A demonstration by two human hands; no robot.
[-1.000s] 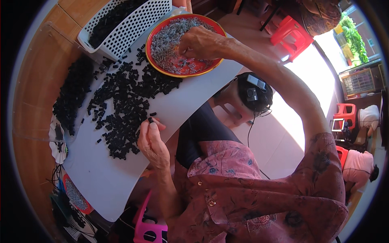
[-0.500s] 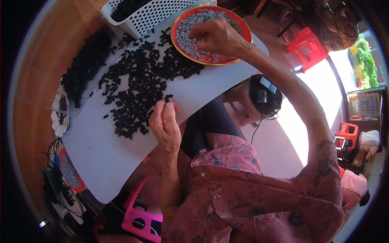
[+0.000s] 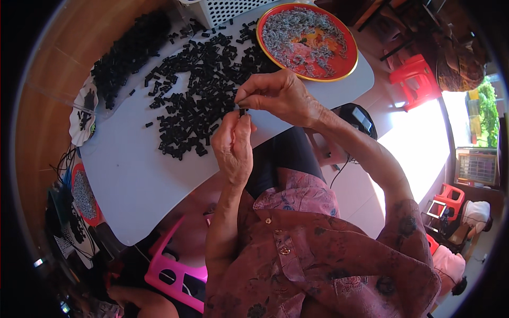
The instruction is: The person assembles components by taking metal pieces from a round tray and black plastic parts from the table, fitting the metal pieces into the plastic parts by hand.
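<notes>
Hands, head view: while the left hand (image 3: 232, 151) and right hand (image 3: 286, 100) meet at the fingertips, both are nearer the wearer than the red tray (image 3: 344, 64) and off to its left.
Left grip: thumb and fingers pinching one small black piece (image 3: 242, 112), its end poking up from the fingertips.
Right grip: thumb and forefinger brought together at the top of that piece; whether something tiny is between them, cannot tell.
Held piece: raised over the table, below and left of the red tray, between the two sets of fingertips.
Red tray: round, yellow-edged; small silvery pieces (image 3: 281, 32) in it, patterned bottom showing through.
Loose black parts (image 3: 196, 100): strewn on the pale table (image 3: 138, 185), left of the red tray, some right beside its rim.
Dark heap (image 3: 130, 53): farther left of the red tray; single parts hard to make out.
White basket (image 3: 233, 10): perforated wall, just up and left of the red tray.
Fluted white dish (image 3: 79, 132): well left of the red tray, dark bits in it.
Red stool (image 3: 416, 79): on the floor, right of the red tray.
Pink stool (image 3: 172, 278): well below and left of the red tray.
</notes>
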